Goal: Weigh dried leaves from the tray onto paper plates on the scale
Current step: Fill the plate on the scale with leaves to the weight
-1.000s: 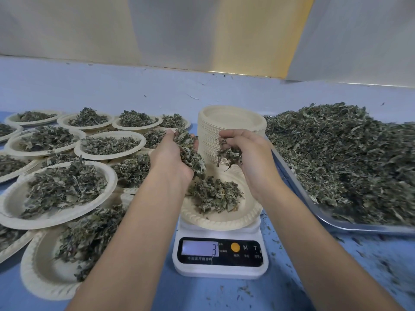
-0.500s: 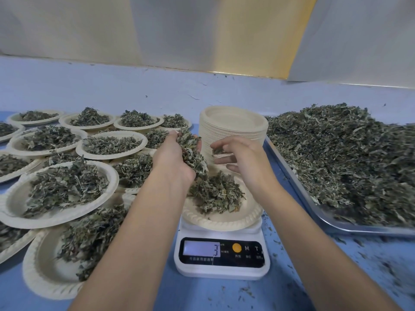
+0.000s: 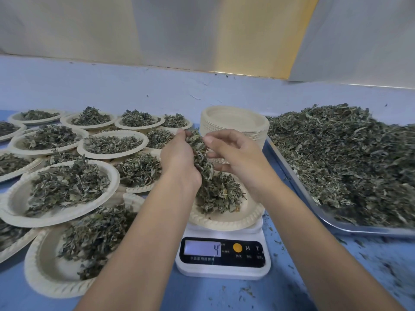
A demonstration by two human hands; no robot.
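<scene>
A white digital scale stands at the centre front, its display reading 4. On it sits a paper plate with a mound of dried leaves. My left hand holds a handful of dried leaves cupped above the plate. My right hand is beside it, fingers loosely curled and reaching to that handful, thumb tip near the leaves. A metal tray on the right carries a big heap of dried leaves.
A tall stack of unused paper plates stands behind the scale. Several filled paper plates cover the blue table on the left, some overlapping. Leaf crumbs lie on the table at the right front. A pale wall closes off the far side.
My right hand let its pinch of leaves fall onto the plate and moved left to the handful in my left hand. The scale reading rose from 3 to 4.
</scene>
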